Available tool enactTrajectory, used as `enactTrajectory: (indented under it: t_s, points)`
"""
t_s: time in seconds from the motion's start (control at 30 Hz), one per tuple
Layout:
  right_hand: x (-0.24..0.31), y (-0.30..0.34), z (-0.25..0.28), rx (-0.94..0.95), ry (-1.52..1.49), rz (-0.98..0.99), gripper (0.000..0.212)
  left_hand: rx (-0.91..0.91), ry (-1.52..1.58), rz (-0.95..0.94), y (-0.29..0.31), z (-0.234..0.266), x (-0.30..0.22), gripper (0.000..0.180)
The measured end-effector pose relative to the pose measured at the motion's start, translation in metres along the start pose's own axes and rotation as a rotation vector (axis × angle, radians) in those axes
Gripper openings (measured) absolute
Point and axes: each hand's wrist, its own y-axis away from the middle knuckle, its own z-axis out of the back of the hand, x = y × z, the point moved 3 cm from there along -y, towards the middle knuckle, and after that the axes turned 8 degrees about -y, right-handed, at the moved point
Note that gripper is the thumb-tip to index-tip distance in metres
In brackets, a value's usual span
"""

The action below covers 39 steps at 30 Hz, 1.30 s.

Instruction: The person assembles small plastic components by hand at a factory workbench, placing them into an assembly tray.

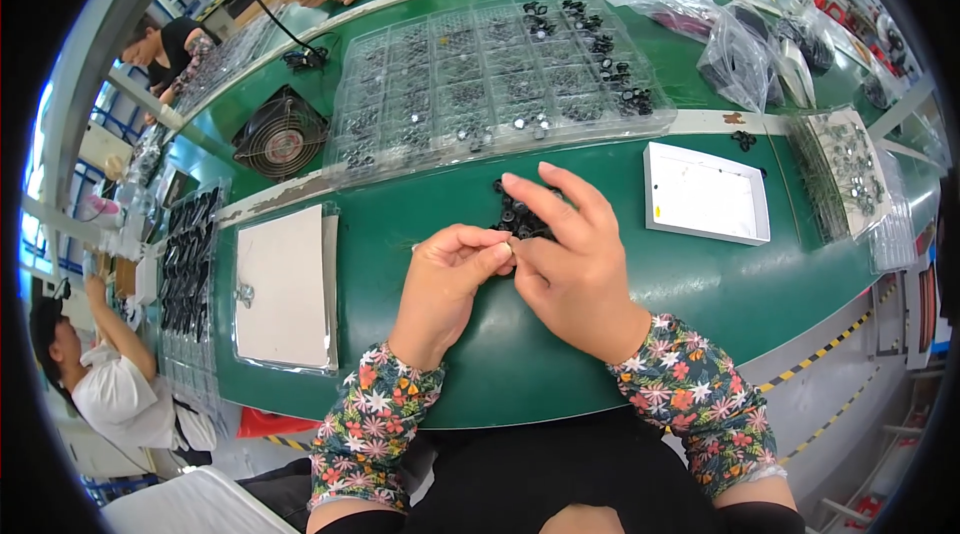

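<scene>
My left hand (pixel 437 284) is closed in a pinch, thumb against forefinger, around something tiny and pale that I cannot make out. Meeting it at the fingertips is my right hand (pixel 590 279), whose thumb and one finger also seem to pinch there while its other fingers stretch forward. Just beyond and partly under the fingers lies a pile of small black round parts (pixel 515 219) on the green table (pixel 470 364). My hands cover some of that pile.
Across the back stretches a clear compartment tray (pixel 390 172) with small parts. A fan (pixel 285 139) stands to its left. Nearer left lie a cardboard sheet (pixel 285 284) and a tray of black parts (pixel 190 264). Right are a white box (pixel 700 222), a part-filled pack (pixel 845 174) and plastic bags (pixel 740 59). Other people work nearby.
</scene>
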Motion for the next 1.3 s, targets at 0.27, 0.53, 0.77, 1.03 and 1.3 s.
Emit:
enactTrajectory:
  t_s: [0.27,0.53,0.77,1.03,1.3]
  points:
    - [-0.007,0.001,0.001,0.007,-0.180,-0.188,0.010,0.013,0.012,0.092,0.000,0.001,0.000,0.014]
    - [-0.016,0.004,0.000,-0.018,-0.309,-0.328,0.010,0.000,-0.059,0.025,0.002,-0.003,-0.005,0.014]
    - [-0.027,0.005,0.002,0.069,-0.626,-0.631,0.002,0.085,0.075,0.093,0.000,0.002,-0.002,0.017]
    - [-0.052,-0.002,0.041,0.025,-0.598,-0.567,0.004,0.123,0.170,0.148,0.000,0.005,-0.001,0.017]
    - [-0.111,0.033,0.117,0.068,0.453,-0.381,0.006,0.145,0.087,0.161,0.001,0.002,-0.002,0.012]
